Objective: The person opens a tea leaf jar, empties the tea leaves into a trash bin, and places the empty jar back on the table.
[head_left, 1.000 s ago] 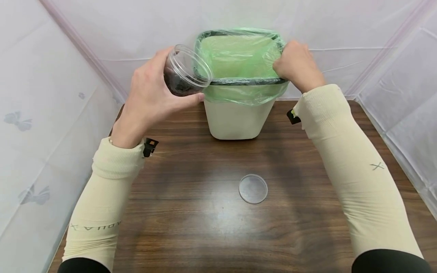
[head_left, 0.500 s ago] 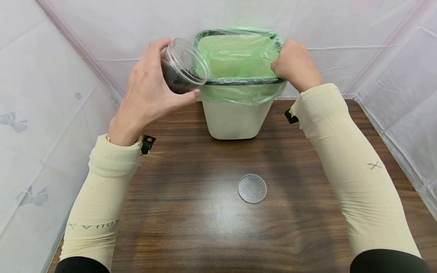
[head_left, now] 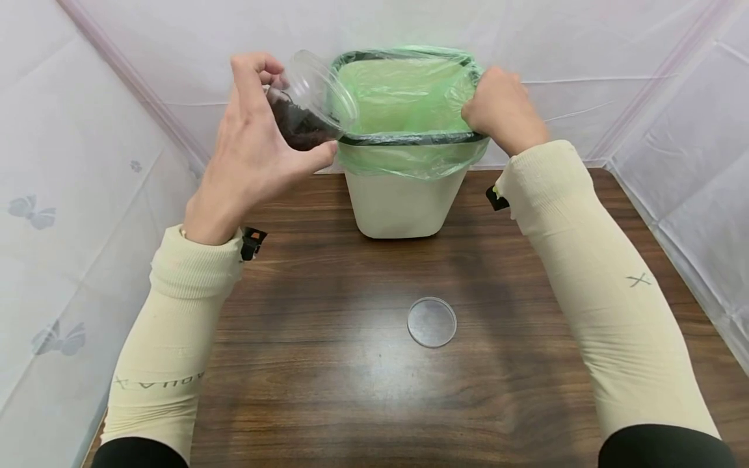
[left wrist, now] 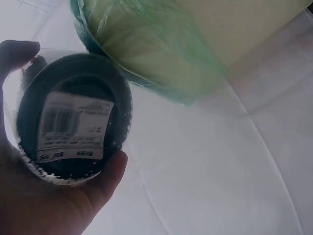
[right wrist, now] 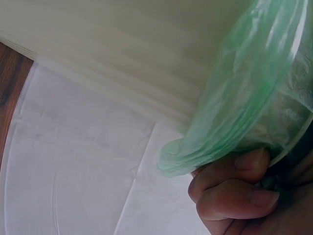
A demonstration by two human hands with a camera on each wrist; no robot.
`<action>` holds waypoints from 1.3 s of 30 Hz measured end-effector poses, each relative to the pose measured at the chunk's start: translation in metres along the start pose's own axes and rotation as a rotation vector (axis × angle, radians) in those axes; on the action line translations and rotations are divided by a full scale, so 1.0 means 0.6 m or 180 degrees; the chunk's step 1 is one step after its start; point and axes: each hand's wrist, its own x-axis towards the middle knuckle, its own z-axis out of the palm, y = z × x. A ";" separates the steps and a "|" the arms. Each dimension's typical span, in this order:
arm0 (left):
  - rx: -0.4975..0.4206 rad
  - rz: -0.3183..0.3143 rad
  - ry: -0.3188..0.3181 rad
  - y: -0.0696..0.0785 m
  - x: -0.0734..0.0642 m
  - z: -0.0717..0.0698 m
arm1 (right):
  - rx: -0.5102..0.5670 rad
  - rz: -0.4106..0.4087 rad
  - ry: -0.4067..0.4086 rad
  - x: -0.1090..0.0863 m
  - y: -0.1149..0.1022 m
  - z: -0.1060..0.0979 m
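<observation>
My left hand (head_left: 242, 146) grips a clear plastic jar (head_left: 304, 127) part-filled with dark, loose-looking stuff. The jar is tipped on its side, its uncapped mouth right at the left rim of a cream trash can (head_left: 404, 207). In the left wrist view the base of the jar faces the camera, with a white barcode label (left wrist: 73, 127) on it. A thin green bag (head_left: 409, 161) lines the can and folds over its rim. My right hand (head_left: 506, 112) holds the can's right rim, fingers (right wrist: 234, 196) curled over the bag's edge.
A round clear lid (head_left: 432, 322) lies on the dark wood table (head_left: 328, 390) in front of the can. White sheeting (head_left: 579, 39) hangs behind the table and along both sides.
My left hand has moved up and slightly left, tilting the jar further, and its upper fingers have shifted on it. My right hand stays at the can's rim.
</observation>
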 end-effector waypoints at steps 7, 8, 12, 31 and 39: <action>-0.0044 0.0146 0.0179 0.003 0.006 0.001 | -0.0045 -0.0040 0.0047 0.002 0.000 0.002; -0.0049 0.0172 0.0209 0.003 0.007 0.002 | -0.0046 -0.0050 0.0051 0.002 0.000 0.002; -0.0084 0.0316 0.0323 0.000 0.011 0.002 | -0.0021 -0.0052 0.0027 0.000 -0.002 0.002; 0.0115 0.0737 0.0445 -0.008 0.026 0.007 | -0.0041 -0.0016 0.0012 -0.002 -0.007 0.004; 0.0130 0.0494 0.0340 -0.001 0.032 0.004 | -0.0052 0.0009 0.0012 -0.001 -0.008 0.004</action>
